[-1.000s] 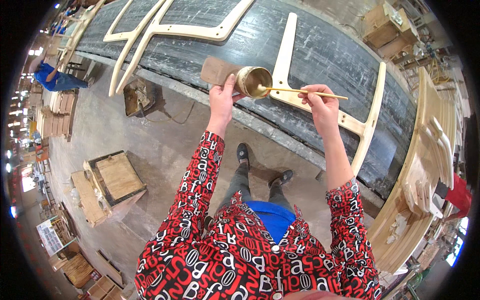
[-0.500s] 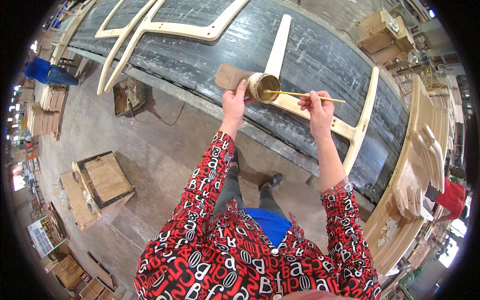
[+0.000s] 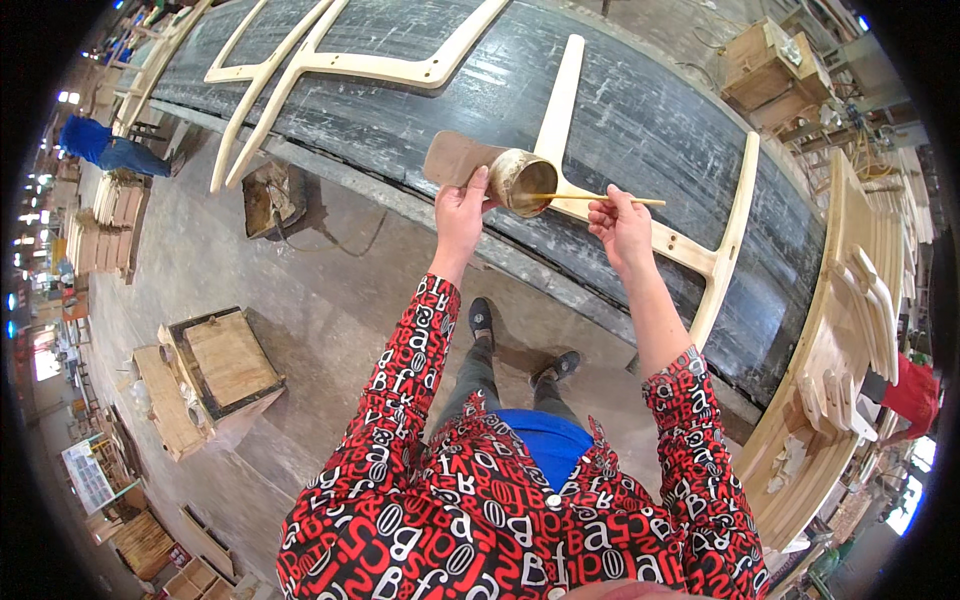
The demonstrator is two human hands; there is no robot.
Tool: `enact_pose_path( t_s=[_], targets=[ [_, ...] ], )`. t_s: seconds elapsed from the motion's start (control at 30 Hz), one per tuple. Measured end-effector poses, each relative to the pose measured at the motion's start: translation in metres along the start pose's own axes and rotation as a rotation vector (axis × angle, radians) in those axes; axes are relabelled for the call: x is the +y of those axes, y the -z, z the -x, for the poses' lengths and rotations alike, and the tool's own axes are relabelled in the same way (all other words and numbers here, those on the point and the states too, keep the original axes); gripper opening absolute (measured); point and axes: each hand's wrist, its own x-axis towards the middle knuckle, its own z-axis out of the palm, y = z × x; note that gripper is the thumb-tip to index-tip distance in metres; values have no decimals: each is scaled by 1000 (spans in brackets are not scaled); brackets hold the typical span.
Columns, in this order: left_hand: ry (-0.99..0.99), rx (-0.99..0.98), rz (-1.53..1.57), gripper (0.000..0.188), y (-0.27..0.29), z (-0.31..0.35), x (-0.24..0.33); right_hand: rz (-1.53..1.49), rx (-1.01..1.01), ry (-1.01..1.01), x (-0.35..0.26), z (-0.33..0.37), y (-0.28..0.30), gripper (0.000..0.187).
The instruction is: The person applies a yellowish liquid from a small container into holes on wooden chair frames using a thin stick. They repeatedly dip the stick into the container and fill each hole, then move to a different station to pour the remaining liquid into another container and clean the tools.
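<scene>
A small round tin can with a smeared, pale rim [image 3: 522, 180] hangs tipped toward the person above the near edge of a long black workbench [image 3: 640, 110]. The left hand [image 3: 462, 205] is wrapped closed around its side, holding it tilted, probably so the mouth faces the other hand. The right hand [image 3: 620, 222] pinches a thin light wooden stick [image 3: 590, 198] between fingers and thumb; the stick lies nearly level, its far end inside the can's mouth, as if to stir or load it.

Just under the can lies a pale, curved wooden frame piece shaped like a T [image 3: 640, 225], flat on the bench, with a brown flat board [image 3: 455, 158] touching the can's far side. More pale curved frame parts [image 3: 330, 65] lie farther left on the bench, well apart. The bench's near edge runs just below both hands; bare dark surface opens to the right of the T-piece. Stacked curved wooden slats [image 3: 850, 330] stand beyond the bench's right end, and a wooden crate [image 3: 225, 365] sits on the floor at left.
</scene>
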Motion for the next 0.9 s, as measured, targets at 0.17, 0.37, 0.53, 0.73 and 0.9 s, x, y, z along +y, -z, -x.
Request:
enact_pose_path(
  t_s=[0.17,0.37,0.53,0.73,0.9],
  targets=[
    [71,62,54,27,6,0,-3,-86,-179,97,-1,5,9,8],
    [108,45,77,26,12,0,-12,-81,-186,212,7,7,8,7],
    [159,47,164,28,-5,-3,-25,-180,80,-9,24,-6,9,14],
    [260,127,164,29,4,-13,-45,6,-23,257,-5,-13,1,20],
    [216,212,195,29,36,0,-51,463,-115,479,-18,-17,-17,22]
  ],
)
